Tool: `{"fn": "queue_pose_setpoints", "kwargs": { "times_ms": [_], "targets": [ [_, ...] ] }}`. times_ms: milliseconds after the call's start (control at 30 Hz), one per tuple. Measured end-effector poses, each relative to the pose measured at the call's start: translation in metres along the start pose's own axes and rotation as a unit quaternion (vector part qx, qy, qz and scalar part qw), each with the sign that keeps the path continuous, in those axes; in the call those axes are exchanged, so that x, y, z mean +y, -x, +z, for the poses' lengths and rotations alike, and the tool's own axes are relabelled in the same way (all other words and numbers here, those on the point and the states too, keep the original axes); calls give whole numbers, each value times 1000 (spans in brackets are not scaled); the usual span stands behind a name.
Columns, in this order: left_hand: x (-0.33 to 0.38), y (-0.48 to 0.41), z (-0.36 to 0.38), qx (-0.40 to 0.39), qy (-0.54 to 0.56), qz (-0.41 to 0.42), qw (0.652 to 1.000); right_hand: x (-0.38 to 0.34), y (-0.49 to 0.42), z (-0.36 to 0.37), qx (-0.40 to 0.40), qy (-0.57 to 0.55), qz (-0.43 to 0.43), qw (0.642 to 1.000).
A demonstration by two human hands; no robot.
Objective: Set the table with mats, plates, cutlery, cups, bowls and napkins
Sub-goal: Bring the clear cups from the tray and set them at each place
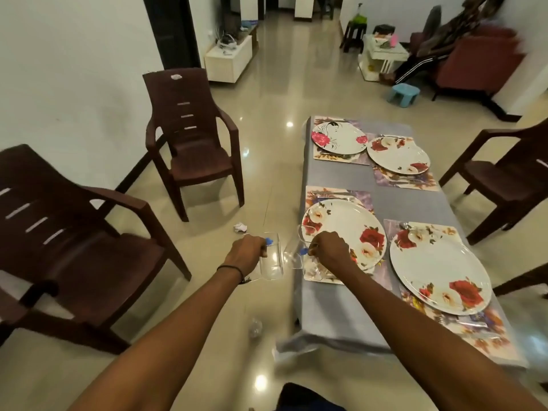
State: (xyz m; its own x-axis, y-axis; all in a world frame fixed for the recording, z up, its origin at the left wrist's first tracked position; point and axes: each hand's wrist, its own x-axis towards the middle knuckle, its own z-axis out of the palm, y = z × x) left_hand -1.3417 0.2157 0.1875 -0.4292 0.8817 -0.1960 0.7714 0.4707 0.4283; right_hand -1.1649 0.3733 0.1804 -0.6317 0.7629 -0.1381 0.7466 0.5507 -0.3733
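While both cups hang off the table edge, risk is plain: left hand clenches a clear glass cup over bare floor; right hand grips a second cup just beside the near-left plate. Likely a knock or a slip. Cups transparent, blue-tagged, hard to judge against tablecloth.

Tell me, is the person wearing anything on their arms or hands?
Almost nothing. Both arms are bare from the bottom of the picture up to the hands, with no sleeves, gloves, rings or watch showing. The only thing worn is a thin dark band tied around the wrist just behind the left hand, with a small knot or tag at one side. The right hand and its wrist have nothing on them.
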Motion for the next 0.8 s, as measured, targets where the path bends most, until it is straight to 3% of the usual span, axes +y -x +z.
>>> {"fn": "queue_pose_setpoints", "kwargs": {
  "times_ms": [333,567,700,800],
  "targets": [
    [-30,-121,-38,11,-13,63,998,32,-87,0,130,-69,126,981],
    [16,-220,-58,13,-70,240,968,68,-83,-2,230,-108,233,939],
    [43,-273,-60,0,-81,311,947,69,-73,-4,189,-66,373,906],
    [65,-303,-55,-16,-110,379,919,75,-68,2,202,-43,437,875]
  ]
}}
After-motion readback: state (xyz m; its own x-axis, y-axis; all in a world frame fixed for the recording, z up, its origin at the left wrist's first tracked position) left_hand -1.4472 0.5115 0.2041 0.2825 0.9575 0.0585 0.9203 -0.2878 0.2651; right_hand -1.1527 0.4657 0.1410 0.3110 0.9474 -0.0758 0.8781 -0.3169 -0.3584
